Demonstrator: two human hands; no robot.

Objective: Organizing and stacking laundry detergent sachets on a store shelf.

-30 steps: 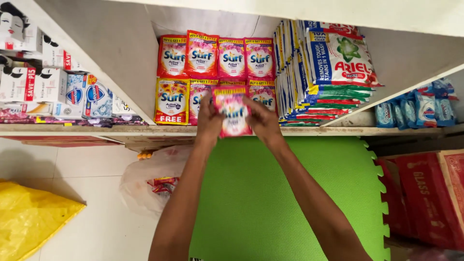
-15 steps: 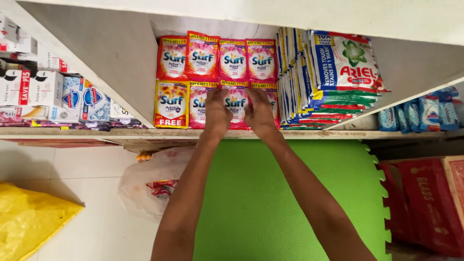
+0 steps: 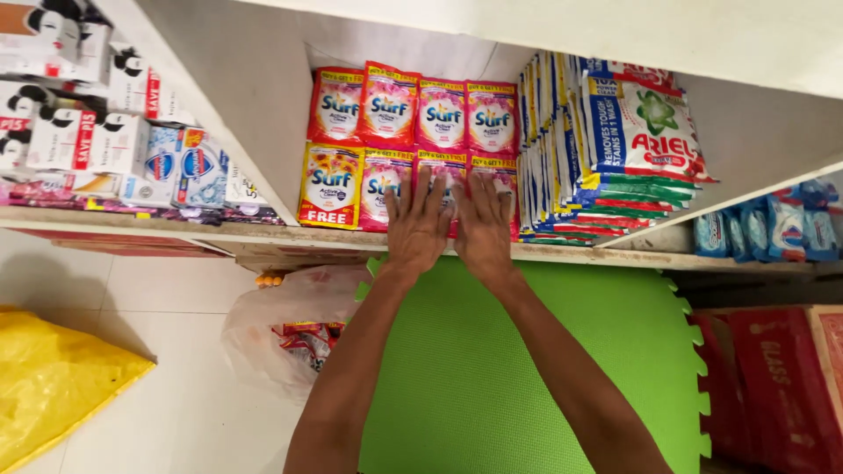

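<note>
side by side, both hands flat, left hand (image 3: 416, 219), right hand (image 3: 484, 219), fingers spread, pressing pink detergent sachets (image 3: 444, 171)

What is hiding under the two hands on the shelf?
Under the left hand and right hand are pink detergent sachets in the lower row, standing on the shelf. Their tops show; their lower parts are covered by the hands.

Two rows of red, pink and yellow detergent sachets (image 3: 413, 114) are stood upright in the middle shelf compartment. Just to their right, white, blue and green sachets (image 3: 645, 132) are stacked flat. Small blue packets (image 3: 768, 228) are seen on the lower right shelf. White and blue boxes (image 3: 97, 140) are lined up in the left compartment. A clear plastic bag (image 3: 294, 329) holding red packets is laid on the floor.
</note>
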